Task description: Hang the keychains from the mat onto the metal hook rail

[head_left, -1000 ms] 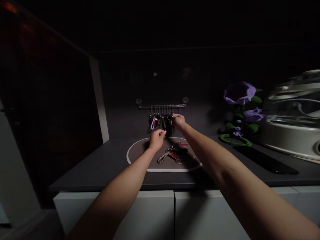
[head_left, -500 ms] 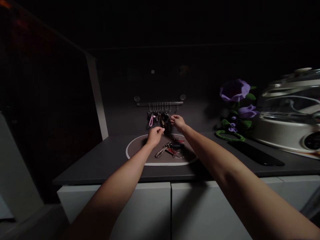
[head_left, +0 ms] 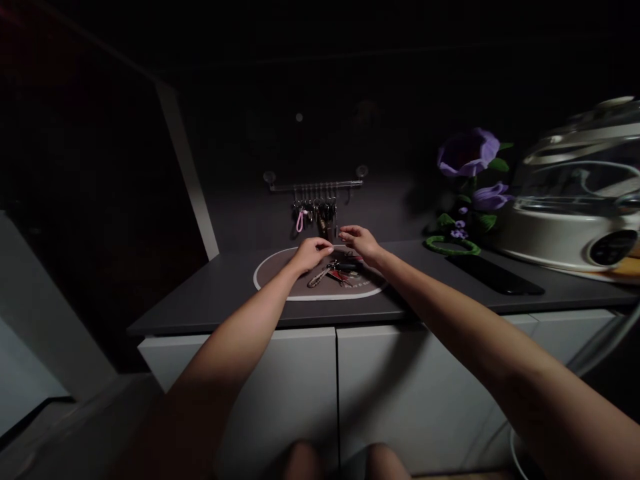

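My left hand (head_left: 310, 255) is over the left part of an oval brown mat with a white rim (head_left: 300, 297). Its fingers point right, slightly apart from the thumb, and nothing shows in them. Opposite it, my right hand (head_left: 361, 243) hovers just below and right of the hanging keys (head_left: 325, 217), fingers loosely bent and apart, with nothing visible between them. Those keys and a pink strap (head_left: 300, 220) hang from a clear hook rail (head_left: 316, 186) on the wall. On the mat lies a pile with a braided strap (head_left: 319, 277), dark key-like pieces and red pieces (head_left: 341, 276).
To the right stand purple artificial flowers (head_left: 469, 153) with a green ring base. A black phone-like slab (head_left: 493, 272) lies in front, beside a large white appliance with a clear cover (head_left: 560, 227). White cabinet doors (head_left: 290, 380) are under the dark countertop (head_left: 200, 303).
My right hand has drawn down, away from the hanging keys. My left hand has moved right relative to the mat, its pinch loosened. The camera view has tilted downward.
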`<act>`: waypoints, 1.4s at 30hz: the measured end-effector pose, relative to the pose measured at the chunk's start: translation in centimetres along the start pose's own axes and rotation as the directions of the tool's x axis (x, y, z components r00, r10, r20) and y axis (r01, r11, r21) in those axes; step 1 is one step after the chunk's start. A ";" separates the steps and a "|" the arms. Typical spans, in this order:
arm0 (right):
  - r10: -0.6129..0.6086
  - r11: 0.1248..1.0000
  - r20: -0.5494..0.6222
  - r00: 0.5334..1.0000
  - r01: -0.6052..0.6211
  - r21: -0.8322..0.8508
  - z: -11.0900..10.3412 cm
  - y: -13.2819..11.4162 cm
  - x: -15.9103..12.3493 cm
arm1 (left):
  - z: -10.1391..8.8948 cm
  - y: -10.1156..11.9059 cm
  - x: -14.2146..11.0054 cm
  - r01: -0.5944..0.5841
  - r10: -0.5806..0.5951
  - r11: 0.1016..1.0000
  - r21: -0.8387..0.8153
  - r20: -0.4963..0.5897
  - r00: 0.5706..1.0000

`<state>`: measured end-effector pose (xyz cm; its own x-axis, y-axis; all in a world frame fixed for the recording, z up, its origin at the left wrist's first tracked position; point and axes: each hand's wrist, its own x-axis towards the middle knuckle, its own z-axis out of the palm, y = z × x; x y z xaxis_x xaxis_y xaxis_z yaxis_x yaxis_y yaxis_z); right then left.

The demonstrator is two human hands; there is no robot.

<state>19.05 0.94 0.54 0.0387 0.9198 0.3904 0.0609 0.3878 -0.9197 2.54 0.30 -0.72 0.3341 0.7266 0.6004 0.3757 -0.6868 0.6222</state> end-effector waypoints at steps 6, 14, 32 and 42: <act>-0.152 0.941 0.127 0.980 0.183 -0.285 -1.6 0.8 -2.4 | -0.4 0.7 -0.6 0.005 -0.016 0.997 0.078 0.140 0.990; -0.231 0.679 0.252 0.940 0.341 -0.651 -2.3 1.6 -2.0 | -0.3 0.7 -0.7 -0.050 0.015 0.989 0.136 0.246 0.969; -0.231 0.674 0.267 0.935 0.352 -0.650 -1.5 1.6 -1.7 | -0.3 0.4 -0.2 -0.175 0.106 0.907 0.382 0.196 0.975; -0.250 0.703 0.266 0.931 0.364 -0.611 -1.2 1.3 -1.9 | -0.6 0.8 0.0 -0.040 0.030 0.963 0.266 0.039 0.999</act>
<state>20.29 -0.39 -1.34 -0.2450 0.7750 0.5826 0.6662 0.5711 -0.4796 2.34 -0.22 0.05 0.3786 0.7055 0.5991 0.5789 -0.6856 0.4415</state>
